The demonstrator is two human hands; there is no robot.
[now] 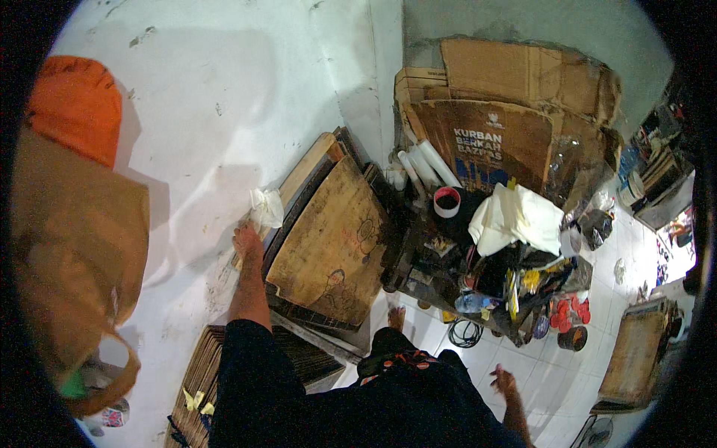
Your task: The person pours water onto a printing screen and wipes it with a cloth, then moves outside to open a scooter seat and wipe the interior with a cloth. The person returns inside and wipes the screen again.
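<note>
Left hand [246, 243] is being stretched up and out to the white wall [224, 97], fingers closed in a grip on a crumpled white rag [266, 207]. The rag is being pressed flat to the wall, just beside the top edge of the leaning boards [328, 239], likely so its bulk is kept between palm and surface. The arm is being held almost straight, probably because the stack of boards stands between the body and the wall.

Right hand [506, 382] is being held low and free beside the dark clothing, over the tiled floor [567, 388]. Nothing is being held in it; fingers look loosely spread, though the hand is small and blurred here. It is well apart from the rag.

The boards are being propped tilted against the wall, the front one showing drawn figures. A corrugated sheet [205, 373] is lying flat below them. To the right, a cluttered worktop [493, 291] is being loaded with a tape roll [447, 201], white rolled tubes [426, 168], a folded white cloth [515, 216] and small tools. Flattened cardboard [508, 104] is being stood against the back wall behind it. At far left, an orange cap [75, 104] and brown bag [75, 246] are being hung close to the camera.
</note>
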